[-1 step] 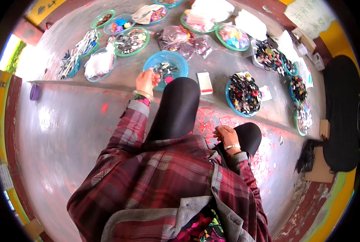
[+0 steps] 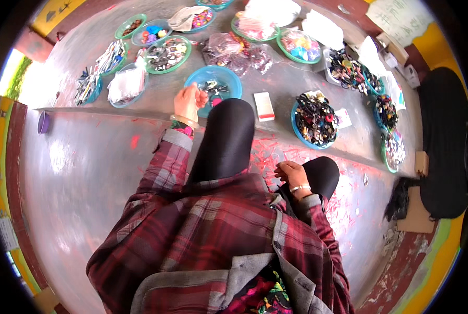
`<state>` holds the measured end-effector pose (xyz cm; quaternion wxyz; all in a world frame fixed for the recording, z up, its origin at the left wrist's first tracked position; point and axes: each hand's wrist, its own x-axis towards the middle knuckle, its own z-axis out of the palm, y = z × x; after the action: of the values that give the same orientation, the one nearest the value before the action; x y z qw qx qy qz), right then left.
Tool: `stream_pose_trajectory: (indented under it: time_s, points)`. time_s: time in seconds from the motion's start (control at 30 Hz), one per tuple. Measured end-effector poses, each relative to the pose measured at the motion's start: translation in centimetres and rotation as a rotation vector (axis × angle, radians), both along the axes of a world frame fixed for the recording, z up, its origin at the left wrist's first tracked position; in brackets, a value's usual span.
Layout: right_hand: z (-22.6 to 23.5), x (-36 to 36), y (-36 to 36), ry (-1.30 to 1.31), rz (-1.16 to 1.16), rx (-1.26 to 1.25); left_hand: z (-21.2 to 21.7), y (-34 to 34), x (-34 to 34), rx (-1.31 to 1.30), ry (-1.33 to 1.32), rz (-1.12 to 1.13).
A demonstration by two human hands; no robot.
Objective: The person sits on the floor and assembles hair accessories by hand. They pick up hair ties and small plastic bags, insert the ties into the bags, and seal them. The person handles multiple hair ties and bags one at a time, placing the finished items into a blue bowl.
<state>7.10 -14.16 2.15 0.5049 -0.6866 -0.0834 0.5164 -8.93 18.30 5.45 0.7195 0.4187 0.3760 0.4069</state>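
Beside the left rim of a blue plastic basin, my left hand is raised with its fingers curled together; anything in them is too small to make out. Small dark and silvery pieces and a pink item lie inside the basin. My right hand hangs by my right knee, fingers bent in and closed, and what they may hold is hidden. Right of the basin lies a white and red flat box. A blue bowl heaped with black bands and small ornaments stands farther right.
A raised concrete ledge carries several bowls of trinkets, a plastic bag of dark red items and white packets. Red scraps litter the lower floor. A purple cup is at left; a long black object stands at right.
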Motion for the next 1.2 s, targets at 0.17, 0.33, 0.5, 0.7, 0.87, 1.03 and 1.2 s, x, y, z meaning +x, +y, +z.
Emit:
stream_pose_trajectory:
  time_s: [0.17, 0.33, 0.5, 0.7, 0.87, 1.03, 1.2]
  points:
    - [-1.2, 0.1, 1.3, -0.167, 0.334, -0.055, 8.7, -6.1, 4.0, 0.085, -0.134, -0.218]
    - [-3.9, 2.6, 4.7, -0.533, 0.521, -0.072, 1.1, -13.4, 6.1, -0.203, 0.025, -0.640]
    - [-8.5, 5.8, 8.3, -0.883, 0.454, -0.156, -2.1, -15.6, 6.8, -0.318, 0.276, -0.807]
    - [-11.2, 8.9, 13.6, -0.956, 0.326, -0.326, -2.7, -15.2, 7.0, -0.260, 0.226, -0.774]
    - [-11.9, 9.7, 17.6, -0.919, 0.276, -0.480, -1.9, -15.1, 6.9, -0.185, 0.262, -0.763]
    - [-13.4, 10.1, 19.9, -1.007, 0.228, -0.664, -1.0, -14.2, 7.1, -0.137, 0.261, -0.706]
    - [-14.9, 10.1, 21.0, -1.059, 0.194, -0.777, -0.9, -14.1, 7.4, -0.167, 0.276, -0.733]
